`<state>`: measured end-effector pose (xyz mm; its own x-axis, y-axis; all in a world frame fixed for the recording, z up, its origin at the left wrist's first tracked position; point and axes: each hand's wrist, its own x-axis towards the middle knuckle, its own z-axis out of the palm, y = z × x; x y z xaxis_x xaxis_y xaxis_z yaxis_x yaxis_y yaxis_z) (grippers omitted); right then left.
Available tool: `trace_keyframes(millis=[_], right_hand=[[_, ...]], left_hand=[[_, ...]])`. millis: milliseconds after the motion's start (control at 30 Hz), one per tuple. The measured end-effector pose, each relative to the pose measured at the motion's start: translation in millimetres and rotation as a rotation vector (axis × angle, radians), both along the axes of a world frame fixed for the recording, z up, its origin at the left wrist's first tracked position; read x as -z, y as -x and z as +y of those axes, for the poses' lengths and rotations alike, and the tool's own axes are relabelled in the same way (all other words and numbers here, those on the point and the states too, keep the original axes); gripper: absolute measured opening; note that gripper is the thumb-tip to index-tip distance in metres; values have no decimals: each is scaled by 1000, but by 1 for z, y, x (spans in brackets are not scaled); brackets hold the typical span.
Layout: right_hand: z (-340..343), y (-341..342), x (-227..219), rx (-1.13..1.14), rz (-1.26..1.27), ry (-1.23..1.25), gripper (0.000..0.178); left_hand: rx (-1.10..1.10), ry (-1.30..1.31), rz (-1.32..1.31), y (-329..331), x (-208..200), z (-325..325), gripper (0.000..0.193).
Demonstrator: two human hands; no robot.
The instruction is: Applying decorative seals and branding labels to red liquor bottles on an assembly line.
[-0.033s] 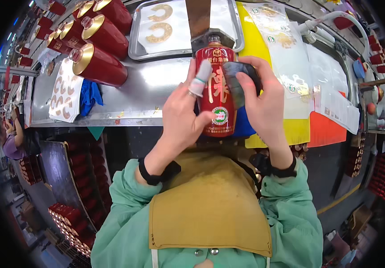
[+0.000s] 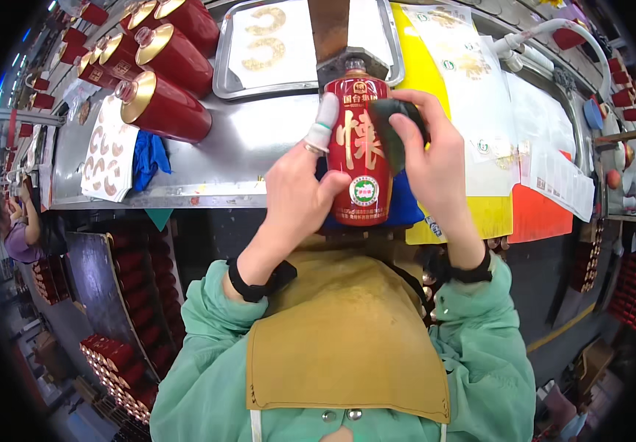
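Observation:
A red bottle with gold lettering and a round green-and-white label lies in front of me, its neck pointing away. My left hand holds it along the left side, thumb on its front near the label. A white cover wraps one finger of that hand, and a ring sits on a finger. Pinched between the thumb and fingers of my right hand is a dark green pad, held against the bottle's right side. Its far face is hidden. Blue cloth shows beneath the bottle.
Red bottles with gold shoulders crowd the bench's left, beside a sheet of gold decals and a blue cloth. A metal tray holds more decals. Right are yellow sheets and clear decal sheets. Another person is far left.
My right hand and the pad have shifted slightly; the pad, blurred before, now looks sharp. My left hand has moved a little to the left and still holds the bottle.

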<state>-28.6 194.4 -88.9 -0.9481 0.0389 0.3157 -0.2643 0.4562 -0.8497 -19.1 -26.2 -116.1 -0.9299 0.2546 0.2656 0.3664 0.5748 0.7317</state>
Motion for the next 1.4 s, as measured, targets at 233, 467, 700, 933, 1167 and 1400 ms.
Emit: trace_keyframes(millis=[233, 467, 700, 933, 1167, 1400], right_hand=[[11, 26, -35, -243, 460, -523, 38], [15, 94, -45, -120, 722, -651, 32], [-20, 11, -53, -722, 678, -644, 18], [-1, 63, -36, -294, 844, -792, 21], [-5, 67, -36, -280, 632, -486, 27], [-2, 24, -29, -766, 734, -494, 24]], left_hand=[[29, -234, -159, 15, 3, -23, 111], [338, -321, -122, -20, 4, -17, 141], [181, -284, -215, -39, 22, -10, 121], [-15, -376, 8, -48, 12, 4, 129], [-6, -262, 15, -44, 19, -3, 128], [101, -303, -48, -39, 21, -15, 125]])
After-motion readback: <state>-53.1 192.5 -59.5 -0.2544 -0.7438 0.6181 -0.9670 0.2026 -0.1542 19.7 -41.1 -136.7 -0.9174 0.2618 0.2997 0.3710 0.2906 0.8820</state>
